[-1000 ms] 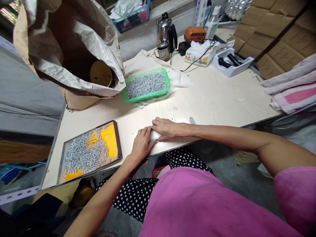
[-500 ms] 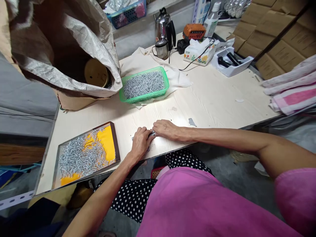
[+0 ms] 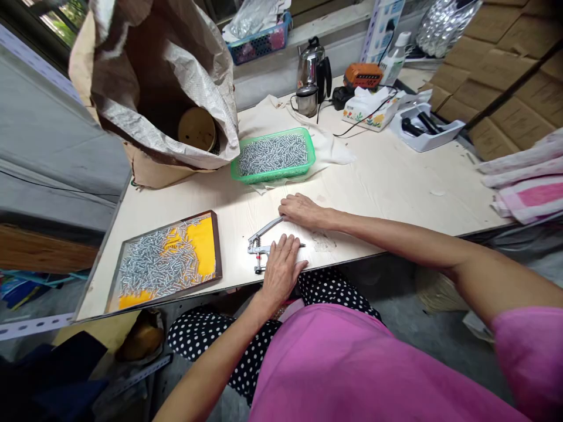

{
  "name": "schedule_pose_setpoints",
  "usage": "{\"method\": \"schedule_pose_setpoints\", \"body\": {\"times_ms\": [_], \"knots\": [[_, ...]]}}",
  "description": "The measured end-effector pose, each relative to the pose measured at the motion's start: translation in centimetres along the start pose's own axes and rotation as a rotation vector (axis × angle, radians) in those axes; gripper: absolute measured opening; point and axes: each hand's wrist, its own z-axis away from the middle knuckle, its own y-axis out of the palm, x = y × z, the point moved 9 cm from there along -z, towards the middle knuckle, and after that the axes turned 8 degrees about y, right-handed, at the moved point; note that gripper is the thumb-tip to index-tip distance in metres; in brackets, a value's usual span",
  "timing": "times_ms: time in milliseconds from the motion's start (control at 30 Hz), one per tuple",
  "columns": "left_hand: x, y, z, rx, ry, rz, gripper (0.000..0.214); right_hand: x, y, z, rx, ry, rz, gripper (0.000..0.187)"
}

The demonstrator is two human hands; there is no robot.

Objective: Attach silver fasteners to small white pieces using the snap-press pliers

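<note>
Grey metal snap pliers (image 3: 259,249), with a dark spring and a red ring near the jaw, lie on the table with their two handles spread apart. My left hand (image 3: 281,266) rests flat over the lower handle, its fingers stretched out; the handle's tip shows past them. The curled fingers of my right hand (image 3: 303,211) are at the end of the upper handle. Left of the pliers is a shallow tray (image 3: 217,246) of loose silver screw-like pieces (image 3: 153,264) on a yellow bottom. A green basket (image 3: 272,176) of similar small metal pieces stands farther back.
A large woven sack (image 3: 202,76) stands open at the back left. Behind are a metal kettle (image 3: 310,64), a metal cup (image 3: 307,101), an orange battery (image 3: 363,76), a tissue pack (image 3: 365,108) and a white tray (image 3: 426,140). Cardboard (image 3: 505,76) and folded cloth (image 3: 532,193) are at right.
Both hands were close together over the pliers, mostly covering them. The handles are now spread, with my right hand farther back and my left flattened. The camera view has shifted too.
</note>
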Motion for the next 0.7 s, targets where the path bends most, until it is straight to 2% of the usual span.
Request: {"method": "schedule_pose_setpoints", "body": {"times_ms": [133,200,233,300,367,433,467,500,533,600,667,700], "knots": [[0.3,-0.1,-0.4,-0.01,-0.022,0.057,0.051,0.9,-1.0,-2.2,-0.007,0.065,0.063,0.014],[0.3,-0.3,-0.5,-0.028,-0.024,0.067,0.053,3.5,-1.2,-2.3,-0.01,0.01,0.08,0.016],[0.0,-0.5,-0.3,-0.038,-0.017,0.077,0.052,5.5,-1.1,-2.0,-0.006,-0.071,0.077,0.017],[-1.1,-0.9,0.4,-0.055,0.027,0.115,0.044,10.4,0.1,-0.5,0.033,-0.327,0.05,0.012],[-2.7,-1.9,1.6,-0.072,0.131,0.152,0.032,14.0,1.5,1.4,0.06,-0.544,0.016,0.008],[-3.5,-4.2,3.2,-0.132,0.233,0.128,0.023,15.6,2.7,2.2,0.037,-0.631,0.027,0.009],[-2.9,-5.8,4.0,-0.187,0.234,0.082,0.021,16.0,3.2,2.3,0.031,-0.655,0.035,0.009],[-1.4,-7.7,4.7,-0.25,0.184,0.017,0.021,16.2,3.6,2.2,0.027,-0.669,0.04,0.008],[1.0,-9.8,5.4,-0.312,0.077,-0.059,0.022,16.4,3.9,2.1,0.028,-0.68,0.035,0.008],[7.7,-13.7,6.8,-0.374,-0.267,-0.219,0.027,16.7,3.9,1.7,0.029,-0.682,-0.036,0.009],[14.1,-16.0,8.1,-0.337,-0.58,-0.278,0.03,16.8,2.9,1.2,0.022,-0.651,-0.227,0.011],[16.8,-16.3,8.4,-0.275,-0.685,-0.271,0.03,16.6,2.0,1.0,-0.002,-0.621,-0.355,0.011]]}}
